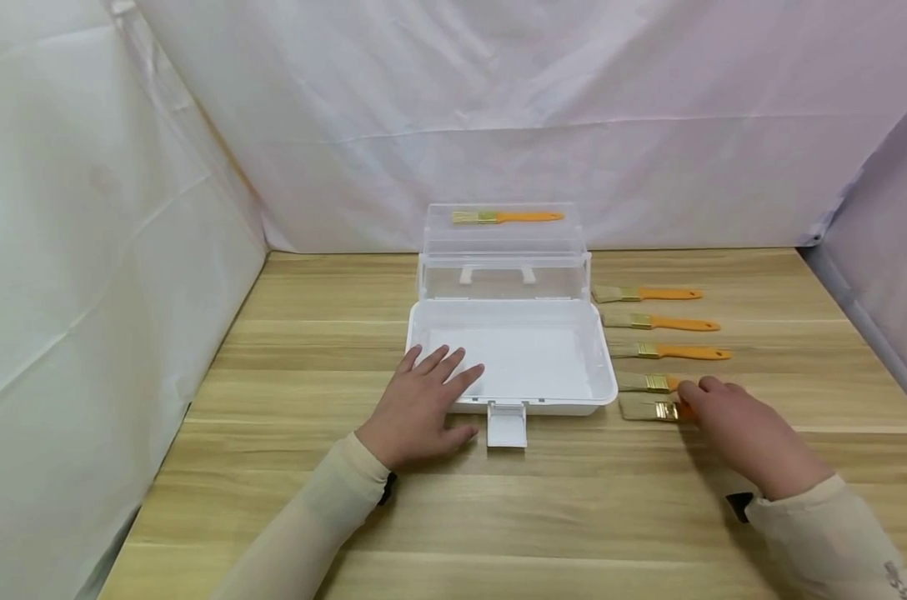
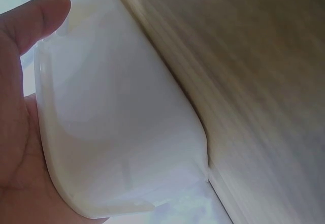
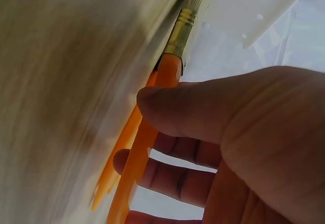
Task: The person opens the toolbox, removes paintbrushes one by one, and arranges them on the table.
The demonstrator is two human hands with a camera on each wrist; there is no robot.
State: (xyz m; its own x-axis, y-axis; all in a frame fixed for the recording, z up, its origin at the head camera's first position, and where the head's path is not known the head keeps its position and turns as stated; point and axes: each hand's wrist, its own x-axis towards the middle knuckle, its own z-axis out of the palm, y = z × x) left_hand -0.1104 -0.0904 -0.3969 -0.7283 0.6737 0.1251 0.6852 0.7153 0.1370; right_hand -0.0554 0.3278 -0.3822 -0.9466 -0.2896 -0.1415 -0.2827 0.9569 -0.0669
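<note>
An open white plastic box sits mid-table, its clear lid standing upright behind it. My left hand lies flat with straight fingers on the box's front-left corner, and the thumb is at the rim. Right of the box lie several orange-handled paintbrushes. My right hand covers the handles of the two nearest ones. Thumb and fingers pinch one orange handle; a second handle lies just behind it.
One more paintbrush rests on top of the raised lid. Three others lie in a row farther back on the wooden table. The box latch sticks out in front. White sheets wall in the table.
</note>
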